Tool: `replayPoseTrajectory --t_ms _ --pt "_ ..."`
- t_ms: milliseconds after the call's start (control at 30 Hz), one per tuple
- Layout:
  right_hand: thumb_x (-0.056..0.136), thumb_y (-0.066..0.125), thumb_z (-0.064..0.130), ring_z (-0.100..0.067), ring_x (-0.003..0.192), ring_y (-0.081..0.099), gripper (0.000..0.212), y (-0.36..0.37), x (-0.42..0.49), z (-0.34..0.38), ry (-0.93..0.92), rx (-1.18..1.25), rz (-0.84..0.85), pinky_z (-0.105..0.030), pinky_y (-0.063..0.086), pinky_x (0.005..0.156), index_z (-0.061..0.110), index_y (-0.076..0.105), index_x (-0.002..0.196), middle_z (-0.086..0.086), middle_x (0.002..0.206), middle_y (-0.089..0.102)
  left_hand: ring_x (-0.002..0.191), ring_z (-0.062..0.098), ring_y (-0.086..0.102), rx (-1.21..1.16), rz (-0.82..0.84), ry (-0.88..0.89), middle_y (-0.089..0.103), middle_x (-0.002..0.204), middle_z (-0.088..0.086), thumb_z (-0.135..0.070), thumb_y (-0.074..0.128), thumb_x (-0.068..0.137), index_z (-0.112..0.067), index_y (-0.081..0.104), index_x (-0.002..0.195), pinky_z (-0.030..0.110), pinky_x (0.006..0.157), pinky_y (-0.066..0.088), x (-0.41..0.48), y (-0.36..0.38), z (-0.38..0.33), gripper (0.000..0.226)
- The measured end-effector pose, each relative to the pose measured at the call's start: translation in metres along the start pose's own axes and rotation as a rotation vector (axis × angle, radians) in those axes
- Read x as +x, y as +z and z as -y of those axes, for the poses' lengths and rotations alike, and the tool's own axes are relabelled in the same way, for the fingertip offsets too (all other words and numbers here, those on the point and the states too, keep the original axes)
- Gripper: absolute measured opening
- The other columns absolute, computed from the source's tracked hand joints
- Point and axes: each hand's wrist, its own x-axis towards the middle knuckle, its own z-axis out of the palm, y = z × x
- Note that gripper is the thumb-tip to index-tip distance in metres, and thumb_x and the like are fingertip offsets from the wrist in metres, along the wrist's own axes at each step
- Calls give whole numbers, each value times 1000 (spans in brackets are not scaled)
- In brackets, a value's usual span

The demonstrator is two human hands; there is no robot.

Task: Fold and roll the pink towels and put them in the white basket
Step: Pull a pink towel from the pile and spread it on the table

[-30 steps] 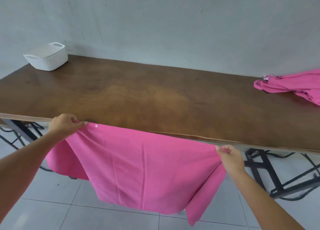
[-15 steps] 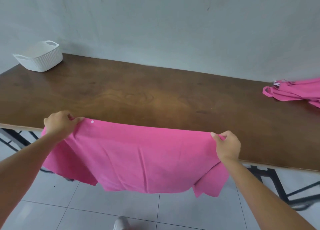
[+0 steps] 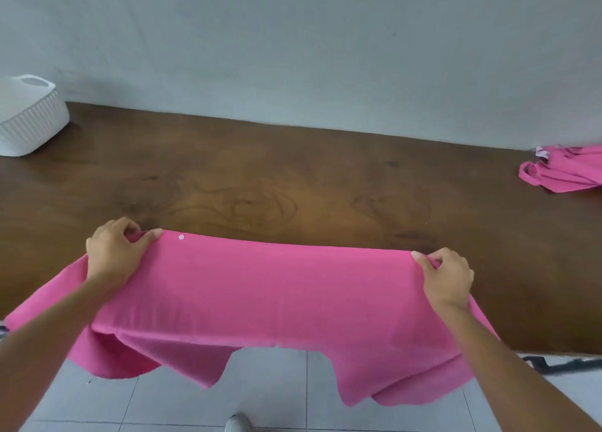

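Wooden table fills the view: left hand at 8 o'clock, right hand at 4, each pinching the pink towel by its top edge, cloth draped over the near table edge, and the white basket sits at 10.

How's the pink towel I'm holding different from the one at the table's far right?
The held towel is spread wide; the far-right towel is bunched. The left hand and right hand pinch the held towel, which overhangs the table; the far-right towel lies untouched. Both are pink.
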Motion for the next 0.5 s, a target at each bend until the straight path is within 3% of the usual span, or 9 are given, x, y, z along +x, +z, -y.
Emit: replayPoseTrajectory --t_ms 233,500 --pt "93 69 34 -27 81 52 33 22 37 23 50 -24 -20 -49 46 86 19 54 68 7 73 52 80 27 57 -45 45 41 61 78 -1 -43 80 85 -20 58 70 44 78 45 53 19 -15 35" --pt "93 69 37 -23 81 50 32 34 69 32 113 -27 -38 -49 45 90 20 53 72 12 74 49 84 29 58 -77 89 68 64 82 1 -46 79 86 -22 59 72 48 85 46 104 41 -32 34"
